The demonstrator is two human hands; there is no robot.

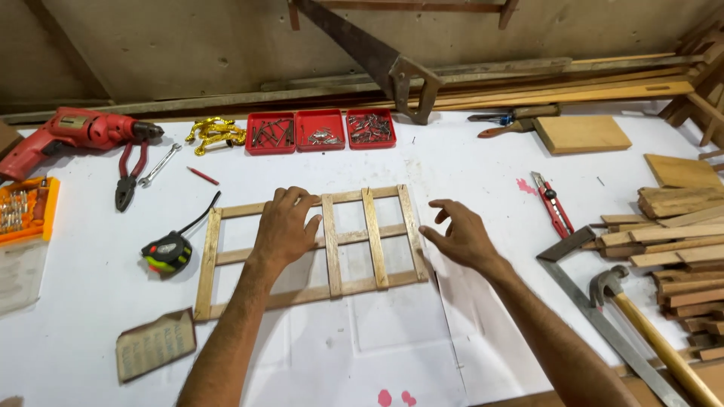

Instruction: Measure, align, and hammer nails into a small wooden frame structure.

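- A slatted wooden frame lies flat in the middle of a white-covered workbench, between a tape measure and a red utility knife.
- The left hand rests palm-down on the frame's middle slats, fingers spread and relaxed, gripping nothing.
- The right hand hovers just beside the frame's right end, fingers loosely splayed and empty.
- Built of thin strips, the frame looks light and fairly stiff, though its joints may flex; the long outer rails appear the soundest place to grip.
- A red drill, pliers and trays of fasteners line the far edge.
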